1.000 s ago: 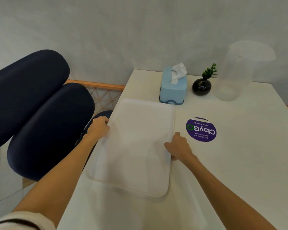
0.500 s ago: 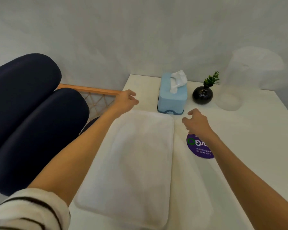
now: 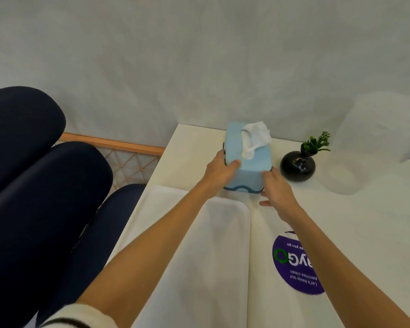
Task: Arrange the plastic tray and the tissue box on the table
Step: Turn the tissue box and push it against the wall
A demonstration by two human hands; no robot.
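A light blue tissue box with a white tissue sticking out of its top stands at the back of the white table. My left hand clasps its left side, thumb on the top edge. My right hand presses against its lower right corner, fingers partly behind the box. The white plastic tray lies flat on the table just in front of the box, along the left edge, under my left forearm.
A black round vase with a small green plant stands right of the box. A clear plastic jug is at the back right. A purple round sticker lies right of the tray. Dark blue cushioned chairs flank the table's left.
Both hands let go of the tray, reached forward past its far end and closed on the sides of the tissue box. The tray stays flat on the table.
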